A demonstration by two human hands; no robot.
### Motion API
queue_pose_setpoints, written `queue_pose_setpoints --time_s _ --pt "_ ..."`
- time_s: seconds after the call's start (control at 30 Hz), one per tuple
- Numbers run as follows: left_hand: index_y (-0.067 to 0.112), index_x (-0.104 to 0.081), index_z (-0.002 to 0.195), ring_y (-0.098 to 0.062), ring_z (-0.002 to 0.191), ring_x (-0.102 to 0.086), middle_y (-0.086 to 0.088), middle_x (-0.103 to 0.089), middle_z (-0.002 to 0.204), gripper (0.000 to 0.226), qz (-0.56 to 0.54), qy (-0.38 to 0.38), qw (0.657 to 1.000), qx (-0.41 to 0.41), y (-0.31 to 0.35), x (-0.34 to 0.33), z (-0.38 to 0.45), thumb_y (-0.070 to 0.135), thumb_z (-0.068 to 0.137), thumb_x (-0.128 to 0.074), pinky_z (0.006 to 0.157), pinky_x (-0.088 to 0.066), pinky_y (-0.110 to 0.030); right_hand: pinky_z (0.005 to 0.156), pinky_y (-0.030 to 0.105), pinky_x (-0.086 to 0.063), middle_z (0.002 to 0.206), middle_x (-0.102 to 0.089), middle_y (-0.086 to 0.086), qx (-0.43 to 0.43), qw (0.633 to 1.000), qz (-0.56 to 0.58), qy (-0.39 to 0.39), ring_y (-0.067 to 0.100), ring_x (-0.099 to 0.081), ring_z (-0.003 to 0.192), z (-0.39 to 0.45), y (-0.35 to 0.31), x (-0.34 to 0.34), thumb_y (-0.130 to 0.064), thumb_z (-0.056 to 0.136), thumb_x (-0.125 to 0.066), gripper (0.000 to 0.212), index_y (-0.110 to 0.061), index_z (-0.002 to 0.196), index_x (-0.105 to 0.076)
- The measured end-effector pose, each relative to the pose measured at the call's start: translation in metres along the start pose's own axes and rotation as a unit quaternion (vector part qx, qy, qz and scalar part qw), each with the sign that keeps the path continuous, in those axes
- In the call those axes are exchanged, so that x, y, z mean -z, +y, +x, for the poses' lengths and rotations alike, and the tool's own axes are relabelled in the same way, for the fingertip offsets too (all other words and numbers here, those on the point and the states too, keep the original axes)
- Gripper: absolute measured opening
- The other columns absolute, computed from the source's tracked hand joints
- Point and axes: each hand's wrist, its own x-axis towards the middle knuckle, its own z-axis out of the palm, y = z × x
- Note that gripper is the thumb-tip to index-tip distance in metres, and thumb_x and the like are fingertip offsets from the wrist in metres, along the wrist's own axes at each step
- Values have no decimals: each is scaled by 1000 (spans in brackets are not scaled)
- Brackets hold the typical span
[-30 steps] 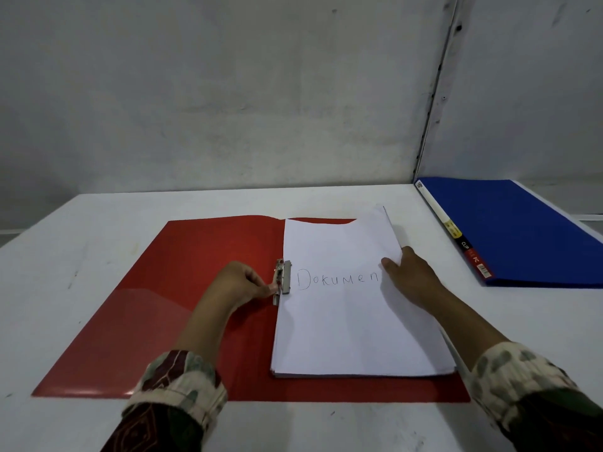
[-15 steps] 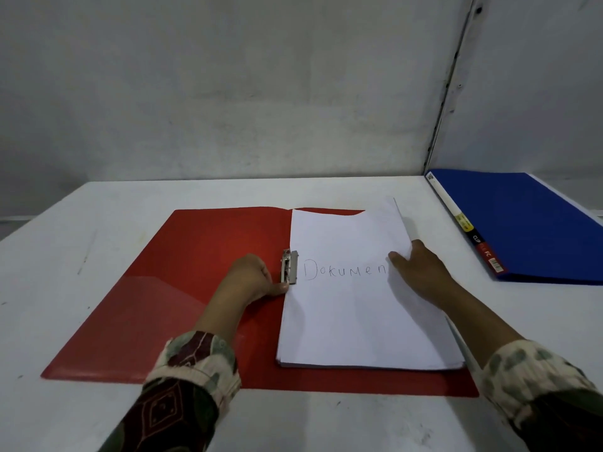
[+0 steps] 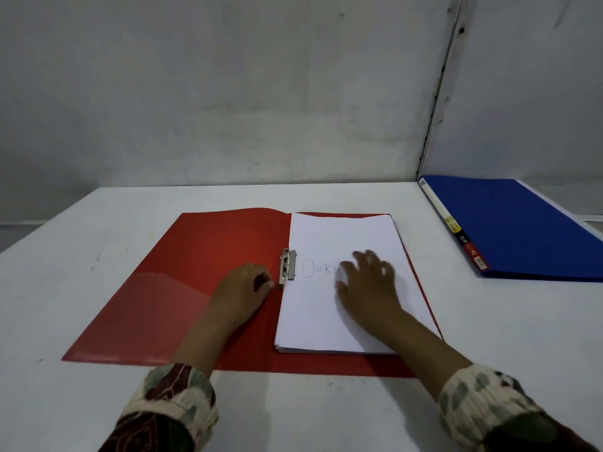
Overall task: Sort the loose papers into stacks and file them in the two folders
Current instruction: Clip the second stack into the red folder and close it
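Observation:
A red folder (image 3: 182,288) lies open on the white table. On its right half sits a stack of white papers (image 3: 332,236) with handwriting on the top sheet, held at its left edge by a metal clip (image 3: 288,265). My left hand (image 3: 243,288) rests on the red folder with curled fingers, its fingertips just left of the clip's lower end. My right hand (image 3: 367,282) lies flat with spread fingers on the top sheet, covering part of the writing. A blue folder (image 3: 522,223) lies closed at the right.
A grey wall stands behind the white table (image 3: 473,321). The table's left edge runs diagonally at the far left. A white edge, perhaps paper, pokes out under the blue folder's far right side.
My right hand slid left from the stack's right edge onto the middle of the top sheet. The stack now lies squared inside the folder. My left hand stayed by the clip.

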Motion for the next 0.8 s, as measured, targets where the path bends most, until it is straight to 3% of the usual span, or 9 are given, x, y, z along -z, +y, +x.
queue_pose_setpoints --time_s 0.1,0.17,0.27,0.37,0.43,0.53,0.6,0.7,0.8 --pt "12 -65 102 -22 98 -55 -4 -63 105 21 115 30 991 -61 -4 1 -14 25 90 -54 80 -43 -32 117 43 -4 156 -19 4 66 997 41 4 23 -7 146 -11 -29 -5 -36 98 -34 47 -18 141 -35" --pt "12 -67 101 -24 96 -59 -5 -64 104 21 155 51 984 -77 -9 4 -23 26 89 -55 80 -46 -35 117 42 -8 154 -25 7 114 991 72 17 25 -13 145 -19 -48 -9 -42 96 -34 51 -15 138 -40" --pt "15 -69 84 -24 75 -65 -4 -68 85 25 190 58 976 -84 -20 13 -36 31 84 -51 65 -52 -34 110 42 -25 141 -44 13 191 975 111 39 30 -34 135 -32 -72 -15 -58 82 -26 70 -10 124 -55" --pt "18 -67 68 -20 55 -63 1 -66 66 34 222 78 969 -72 -33 21 -49 37 75 -39 49 -49 -30 93 38 -44 117 -61 10 260 960 84 65 28 -55 113 -43 -93 -28 -61 76 -38 61 -13 103 -64" --pt "18 -66 67 -19 52 -61 1 -66 64 35 228 91 967 -59 -41 24 -58 37 75 -38 48 -48 -30 76 29 -52 97 -66 6 267 955 75 104 24 -64 91 -46 -104 -32 -62 72 -42 55 -15 90 -65" --pt "14 -66 71 -23 57 -61 -2 -67 69 40 199 92 975 -24 -53 29 -71 38 78 -34 54 -51 -34 58 23 -51 86 -68 6 305 941 42 144 22 -65 72 -47 -119 -33 -60 70 -52 51 -14 86 -65" --pt "13 -65 73 -24 59 -60 -3 -67 70 42 178 106 978 -11 -59 30 -81 39 81 -33 58 -53 -37 45 17 -39 80 -69 5 329 931 6 159 19 -62 56 -48 -127 -29 -58 65 -67 48 -14 83 -66" --pt "12 -65 78 -22 63 -58 -4 -67 74 34 155 132 979 6 -63 29 -87 34 85 -39 66 -51 -35 38 13 -21 70 -66 3 354 912 -45 204 14 -52 35 -48 -137 -31 -52 64 -74 42 -15 84 -67" --pt "10 -67 85 -26 70 -62 -9 -69 81 40 149 177 972 45 -65 28 -90 34 85 -35 73 -49 -35 32 11 -28 60 -65 5 355 898 -101 241 14 -50 29 -50 -142 -39 -47 64 -75 43 -13 89 -73"
